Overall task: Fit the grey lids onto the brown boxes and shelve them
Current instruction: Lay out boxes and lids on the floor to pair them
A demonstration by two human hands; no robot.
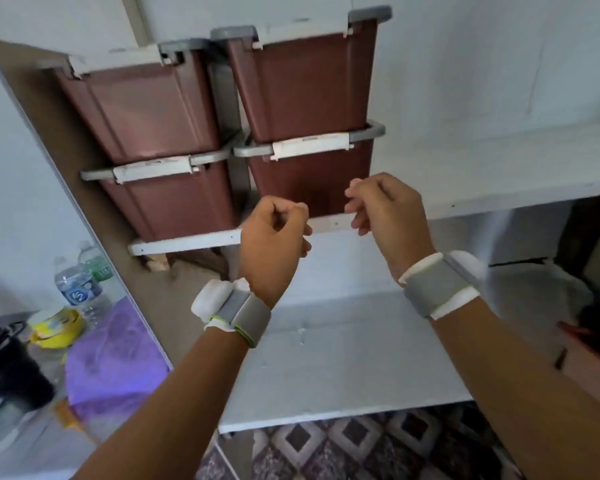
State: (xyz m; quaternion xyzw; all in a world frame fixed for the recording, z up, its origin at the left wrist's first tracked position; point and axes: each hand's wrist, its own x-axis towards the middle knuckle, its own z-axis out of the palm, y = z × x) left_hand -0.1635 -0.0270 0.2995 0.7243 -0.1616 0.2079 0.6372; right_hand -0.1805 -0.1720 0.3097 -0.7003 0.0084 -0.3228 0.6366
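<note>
Saw four boxes (142,112) stacked two high in two columns on the shelf (187,244), all capped with lids (368,13). Held left hand (274,244) and right hand (385,209) raised side by side, apart, before the lower right box, fingers curled on nothing, clear of the boxes. Wore grey bands (243,313) on both wrists. Spotted bottles (78,285), yellow tub (58,325), purple cloth (115,355) low at left.
</note>
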